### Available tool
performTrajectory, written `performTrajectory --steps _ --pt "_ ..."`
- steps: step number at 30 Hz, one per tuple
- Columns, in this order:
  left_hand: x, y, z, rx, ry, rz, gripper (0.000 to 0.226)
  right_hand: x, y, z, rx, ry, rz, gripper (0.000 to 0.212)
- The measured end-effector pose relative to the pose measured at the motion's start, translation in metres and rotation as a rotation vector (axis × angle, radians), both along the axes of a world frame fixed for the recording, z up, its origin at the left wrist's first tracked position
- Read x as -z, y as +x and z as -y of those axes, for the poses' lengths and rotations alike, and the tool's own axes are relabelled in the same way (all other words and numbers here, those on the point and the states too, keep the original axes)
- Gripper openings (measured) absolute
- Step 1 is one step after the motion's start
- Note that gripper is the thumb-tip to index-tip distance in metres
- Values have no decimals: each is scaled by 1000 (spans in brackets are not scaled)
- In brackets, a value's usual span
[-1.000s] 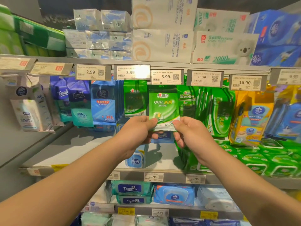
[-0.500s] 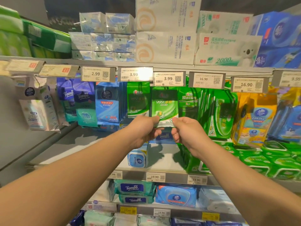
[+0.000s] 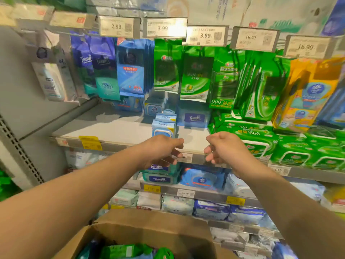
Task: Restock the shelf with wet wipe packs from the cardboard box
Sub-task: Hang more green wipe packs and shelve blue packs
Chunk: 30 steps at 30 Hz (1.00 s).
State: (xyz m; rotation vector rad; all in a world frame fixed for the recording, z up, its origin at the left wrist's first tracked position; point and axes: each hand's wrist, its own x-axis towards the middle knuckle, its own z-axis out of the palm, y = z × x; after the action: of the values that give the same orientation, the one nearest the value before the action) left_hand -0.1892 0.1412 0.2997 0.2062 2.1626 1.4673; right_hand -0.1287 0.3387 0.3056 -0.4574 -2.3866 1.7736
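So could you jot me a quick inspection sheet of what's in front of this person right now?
Surface: grey shelf, partly bare on the left; a small blue pack stands near its front edge.
Job's things: cardboard box below, open, green wipe packs inside; green pack hangs under the 3.99 tag.
Clutter: stacked green packs at the right; blue and purple packs hang at the left.
Grips: left hand and right hand both hold nothing, fingers loose, in front of the shelf edge.
Cables: nothing seen.
Surroundings: lower shelves of tissue packs; picture blurred.
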Motion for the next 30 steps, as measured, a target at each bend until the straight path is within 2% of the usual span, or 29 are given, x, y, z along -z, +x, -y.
performTrajectory --steps 10,13,16,20,25,28,30 --pt "54 64 38 2 -231 -175 45 49 56 32 -101 375 7 14" --pt "70 81 52 -13 -332 -261 46 76 68 41 -151 429 50 17" --pt "89 100 64 41 -448 -363 46 103 88 51 -153 474 -23 19" --pt "125 124 82 88 -439 -335 51 137 112 59 -211 521 78 34" --pt "163 153 109 110 -540 -292 78 167 138 67 -393 623 237 47" --pt "185 172 127 140 -623 -280 94 188 155 71 -467 605 264 53" --pt "201 185 141 117 -606 -280 99 205 168 75 -492 574 285 64"
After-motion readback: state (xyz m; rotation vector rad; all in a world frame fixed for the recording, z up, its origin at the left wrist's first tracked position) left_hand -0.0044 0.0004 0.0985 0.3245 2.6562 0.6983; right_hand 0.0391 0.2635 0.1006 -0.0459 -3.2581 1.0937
